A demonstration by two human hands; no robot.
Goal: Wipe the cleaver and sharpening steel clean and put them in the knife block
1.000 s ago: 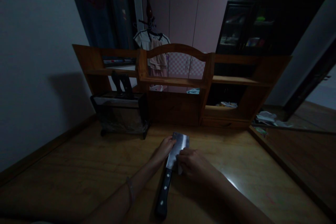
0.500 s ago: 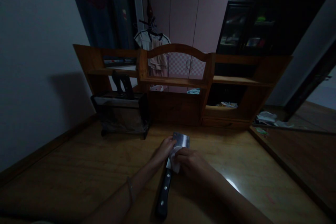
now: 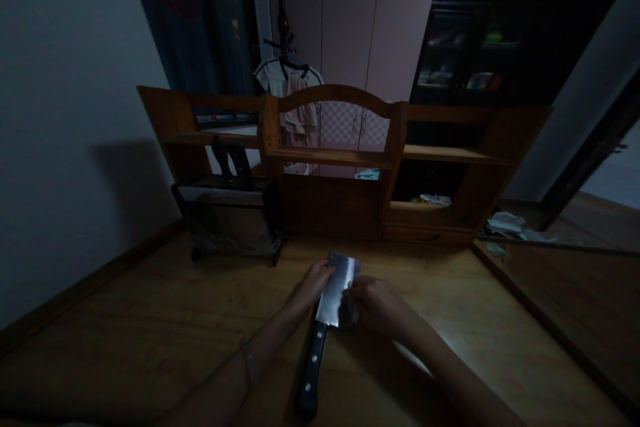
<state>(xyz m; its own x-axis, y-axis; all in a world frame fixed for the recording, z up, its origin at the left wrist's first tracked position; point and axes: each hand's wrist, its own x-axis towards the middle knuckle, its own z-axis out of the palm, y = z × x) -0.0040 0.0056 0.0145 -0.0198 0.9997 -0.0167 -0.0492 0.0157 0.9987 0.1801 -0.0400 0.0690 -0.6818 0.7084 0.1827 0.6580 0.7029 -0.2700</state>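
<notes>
A cleaver with a broad steel blade and a black riveted handle points away from me, its handle toward my body. My left hand is closed on the blade's left edge near the far end. At the opposite edge, my right hand pinches a crumpled whitish tissue or cloth against the blade. Part of that wipe is hidden behind the fingers and in shadow.
All this is over a wooden tabletop. A knife block with black-handled tools stands at the back left, before a wooden shelf unit. A wall borders the left side.
My right hand has moved right with the wipe, from the blade's middle to its right edge, uncovering more steel. My left hand stays on the blade.
</notes>
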